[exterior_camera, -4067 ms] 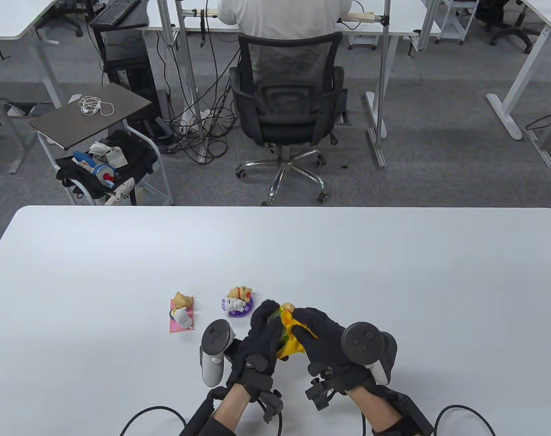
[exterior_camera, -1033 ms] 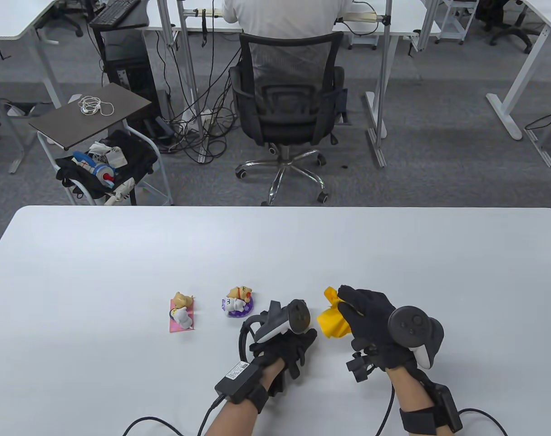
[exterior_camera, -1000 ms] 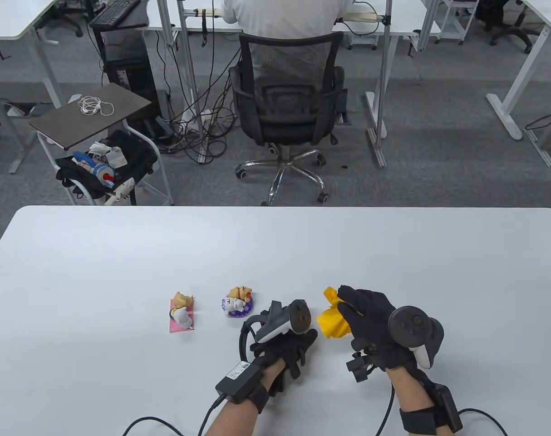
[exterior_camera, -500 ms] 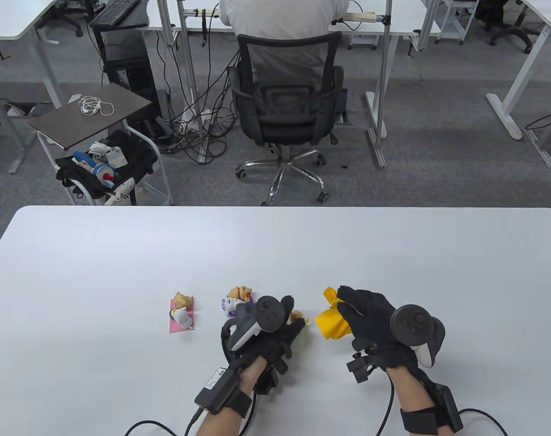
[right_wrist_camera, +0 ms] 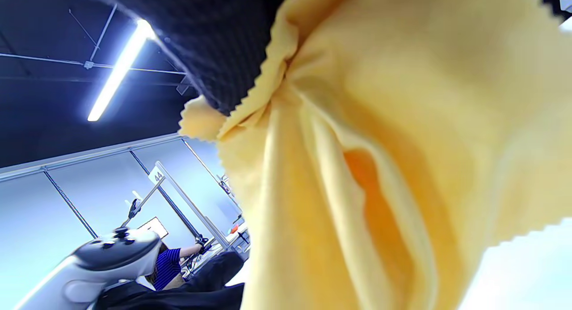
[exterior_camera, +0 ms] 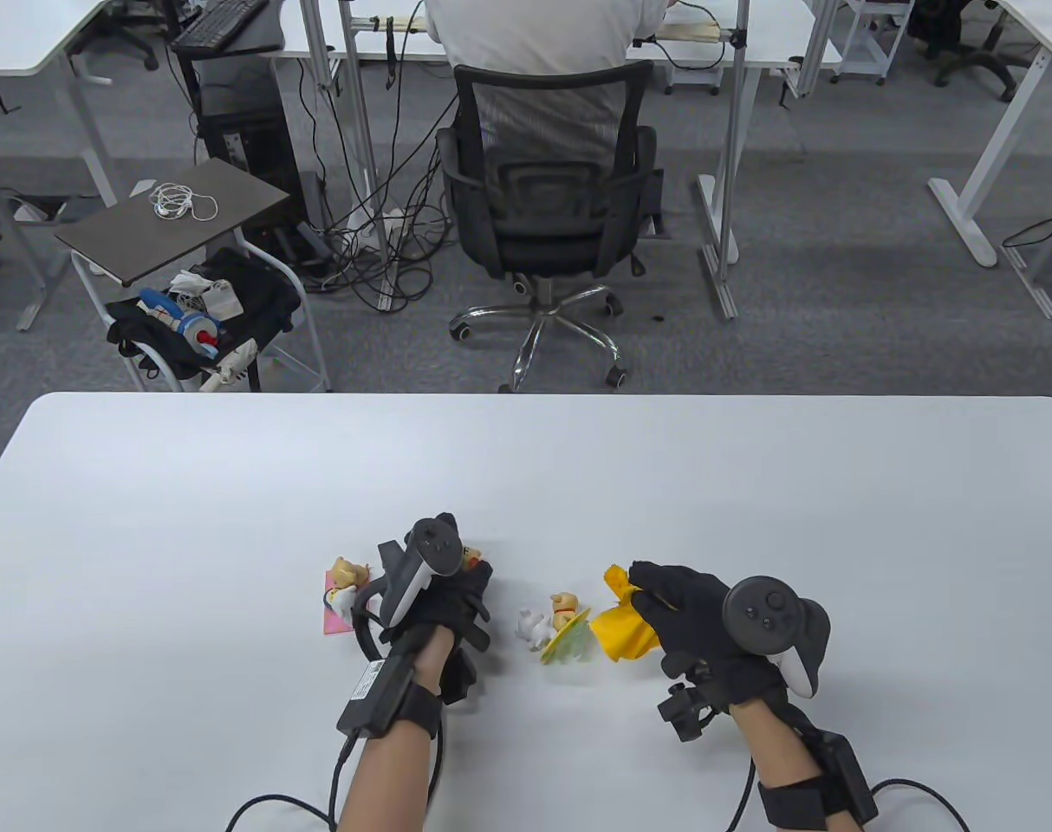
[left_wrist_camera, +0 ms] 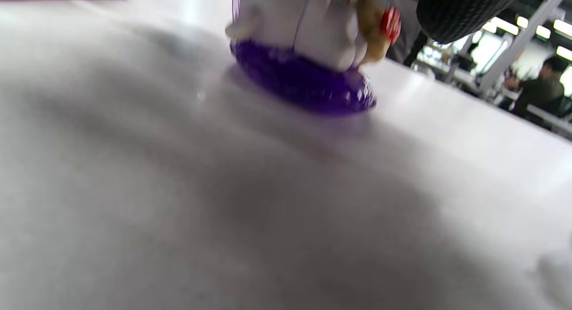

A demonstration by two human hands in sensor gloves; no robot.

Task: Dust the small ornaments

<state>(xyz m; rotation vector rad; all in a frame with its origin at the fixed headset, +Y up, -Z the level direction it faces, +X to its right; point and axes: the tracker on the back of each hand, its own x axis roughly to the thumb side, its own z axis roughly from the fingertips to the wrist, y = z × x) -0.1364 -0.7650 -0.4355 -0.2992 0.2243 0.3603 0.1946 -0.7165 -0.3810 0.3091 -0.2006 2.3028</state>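
Yellow cloth [exterior_camera: 623,631] bunched in right hand [exterior_camera: 695,620]; left hand [exterior_camera: 444,607] over purple-based ornament [left_wrist_camera: 308,55], grip unclear.

On the white table [exterior_camera: 231,485] we see three small ornaments in a loose row near the front edge. Our left hand [exterior_camera: 444,598] lies over the middle one, the purple-based ornament [exterior_camera: 471,559], hiding nearly all of it (only a sliver of tan shows past the tracker), so whether the fingers actually grip it we cannot tell. Just to its left sits the pink-based ornament [exterior_camera: 342,594]. To the right, apart from both hands, the green-based ornament [exterior_camera: 556,628] stands tilted on the table. Our right hand [exterior_camera: 695,611] holds a bunched yellow cloth [exterior_camera: 621,628], whose edge lies just beside that ornament's green base.
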